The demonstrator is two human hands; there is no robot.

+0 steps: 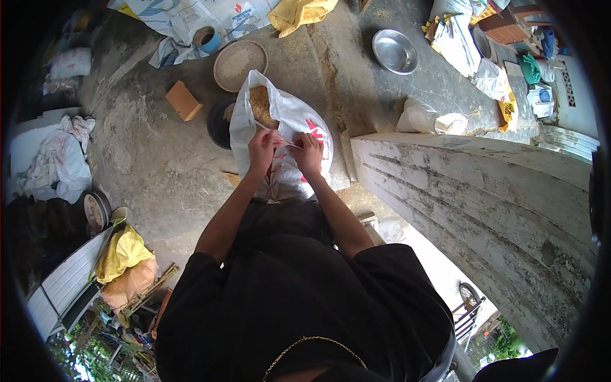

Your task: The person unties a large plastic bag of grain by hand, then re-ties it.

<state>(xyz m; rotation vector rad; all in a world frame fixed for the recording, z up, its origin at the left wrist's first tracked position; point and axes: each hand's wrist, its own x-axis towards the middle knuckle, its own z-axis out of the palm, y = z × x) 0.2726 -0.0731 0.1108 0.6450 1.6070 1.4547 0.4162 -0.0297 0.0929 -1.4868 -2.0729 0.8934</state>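
Observation:
A white woven sack (289, 118) with red print stands open on the concrete floor in front of me, filled with brown grain (259, 105). My left hand (262, 148) grips the sack's near rim. Close beside it, my right hand (307, 151) pinches the same rim, and a thin red string runs between the two hands. Both forearms reach down from my black shirt.
Behind the sack lie a dark round basin (218, 124), a woven tray (239, 65) and a wooden block (184, 100). A steel bowl (394, 51) sits farther right. A stained low wall (484, 197) runs along my right. Bags and cloth (57, 162) lie at left.

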